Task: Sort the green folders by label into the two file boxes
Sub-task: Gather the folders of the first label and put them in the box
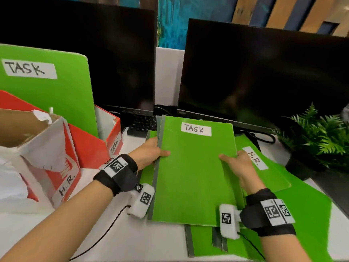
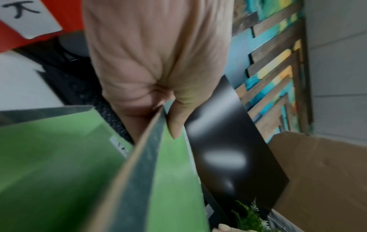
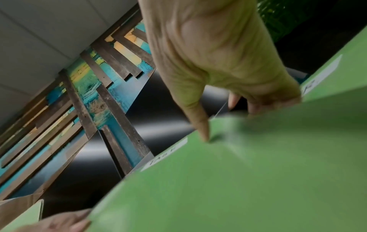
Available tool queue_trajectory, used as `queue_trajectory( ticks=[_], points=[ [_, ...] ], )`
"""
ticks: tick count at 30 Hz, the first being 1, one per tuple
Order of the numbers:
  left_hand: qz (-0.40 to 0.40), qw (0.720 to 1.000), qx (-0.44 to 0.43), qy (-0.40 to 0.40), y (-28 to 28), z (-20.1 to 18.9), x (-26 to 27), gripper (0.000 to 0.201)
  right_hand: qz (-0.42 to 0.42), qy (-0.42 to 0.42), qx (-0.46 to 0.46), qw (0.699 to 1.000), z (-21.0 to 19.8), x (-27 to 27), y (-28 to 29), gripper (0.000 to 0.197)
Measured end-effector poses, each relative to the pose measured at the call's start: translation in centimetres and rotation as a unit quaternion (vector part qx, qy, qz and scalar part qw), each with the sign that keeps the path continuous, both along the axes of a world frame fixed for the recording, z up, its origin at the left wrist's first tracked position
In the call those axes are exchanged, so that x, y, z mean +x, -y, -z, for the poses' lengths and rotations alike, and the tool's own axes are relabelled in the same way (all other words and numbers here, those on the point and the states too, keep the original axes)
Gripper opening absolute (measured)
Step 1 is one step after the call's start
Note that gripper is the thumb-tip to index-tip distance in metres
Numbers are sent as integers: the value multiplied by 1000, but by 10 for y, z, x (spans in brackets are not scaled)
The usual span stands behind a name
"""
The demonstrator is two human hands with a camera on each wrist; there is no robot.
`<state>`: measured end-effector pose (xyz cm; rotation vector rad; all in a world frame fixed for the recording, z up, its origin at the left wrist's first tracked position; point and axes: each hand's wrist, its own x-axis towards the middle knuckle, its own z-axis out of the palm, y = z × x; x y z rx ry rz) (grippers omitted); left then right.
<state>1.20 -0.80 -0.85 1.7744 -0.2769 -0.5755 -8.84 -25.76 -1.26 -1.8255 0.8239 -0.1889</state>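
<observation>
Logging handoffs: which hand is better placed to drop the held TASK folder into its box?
Probably the left hand: it grips the TASK folder on the spine side, nearest the TASK box at left.

White surface (image 1: 132, 241) carries everything. Loose green folders (image 1: 302, 214) lie overlapping at its middle. Left of the folders: red TASK box (image 1: 113, 137), torn H.R. box (image 1: 62, 178). Behind the folders: black keyboard (image 1: 143, 125), two monitors (image 1: 264, 76). Right of the folders: potted fern (image 1: 321, 137).
</observation>
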Motion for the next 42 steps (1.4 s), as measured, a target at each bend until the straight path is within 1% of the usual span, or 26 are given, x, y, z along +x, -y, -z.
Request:
queue_trajectory(
  ticks=[1, 2, 5, 7, 9, 11, 13, 15, 17, 18, 19, 20, 22, 24, 26, 27, 29, 32, 34, 36, 37, 38, 39, 40, 41, 42],
  points=[
    [5, 1000, -12, 15, 0, -4, -1, 40, 3, 7, 2, 1000, -1, 0, 0, 83],
    [12, 999, -27, 26, 0, -9, -3, 45, 11, 20, 3, 1000, -2, 0, 3, 83],
    [35, 995, -53, 77, -2, -23, -7, 53, 40, 57, 24, 997, -15, -5, 10, 79],
    [36, 989, -63, 132, -5, -30, -9, 54, 12, 95, 67, 993, -28, -9, 15, 60],
    [27, 978, -73, 194, -7, -41, -9, 55, -8, 172, 67, 983, -42, -13, 19, 41],
    [13, 958, -93, 272, -7, -53, -9, 62, -6, 286, 40, 957, -59, -20, 16, 37],
    [2, 933, -119, 340, -7, -64, -7, 67, -20, 389, 5, 921, -75, -29, 8, 35],
    [-12, 924, -112, 367, -5, -70, 0, 72, -34, 442, -22, 896, -82, -34, 2, 33],
    [-25, 936, -85, 341, -5, -69, 4, 87, -36, 450, -25, 892, -82, -34, -2, 34],
    [-27, 944, -77, 319, -6, -66, 4, 94, -38, 443, -20, 895, -80, -33, -2, 37],
    [-25, 951, -71, 300, -5, -60, 4, 97, -42, 431, -14, 901, -78, -31, -2, 40],
    [-22, 956, -63, 285, -5, -56, 2, 95, -50, 416, -9, 908, -75, -30, -1, 42],
    [-8, 965, -35, 258, -4, -51, -3, 89, -70, 397, 8, 915, -71, -28, 0, 38],
    [22, 973, 14, 229, -4, -47, -6, 81, -69, 404, 29, 912, -70, -29, 3, 35],
    [36, 972, 87, 216, -7, -41, -4, 66, -34, 439, 36, 897, -72, -32, 10, 39],
    [21, 968, 135, 208, -10, -36, -1, 62, -9, 458, 36, 888, -73, -33, 16, 41],
    [-19, 958, 230, 169, -19, -25, 2, 65, 42, 492, 28, 869, -75, -38, 27, 46],
    [-8, 939, 329, 95, -31, -8, 3, 77, 103, 523, 16, 846, -79, -46, 42, 52],
    [-10, 936, 343, 77, -32, -1, 4, 80, 124, 540, 43, 831, -79, -52, 57, 49],
    [-21, 942, 329, 65, -29, 5, 7, 87, 144, 521, 81, 837, -82, -62, 69, 49],
    [-24, 945, 321, 56, -27, 6, 9, 92, 140, 512, 128, 838, -78, -65, 80, 42],
    [-26, 948, 315, 45, -25, 6, 10, 96, 133, 481, 178, 848, -78, -68, 86, 29],
    [-29, 949, 311, 35, -23, 8, 12, 98, 141, 469, 201, 848, -77, -70, 92, 22],
    [-35, 951, 307, 27, -22, 9, 13, 97, 131, 448, 189, 864, -76, -70, 94, 24],
    [-46, 952, 301, 18, -21, 10, 15, 95, 144, 446, 144, 872, -74, -68, 97, 32],
    [-64, 956, 285, 11, -20, 11, 16, 90, 146, 452, 139, 869, -76, -70, 93, 36]
  ],
)
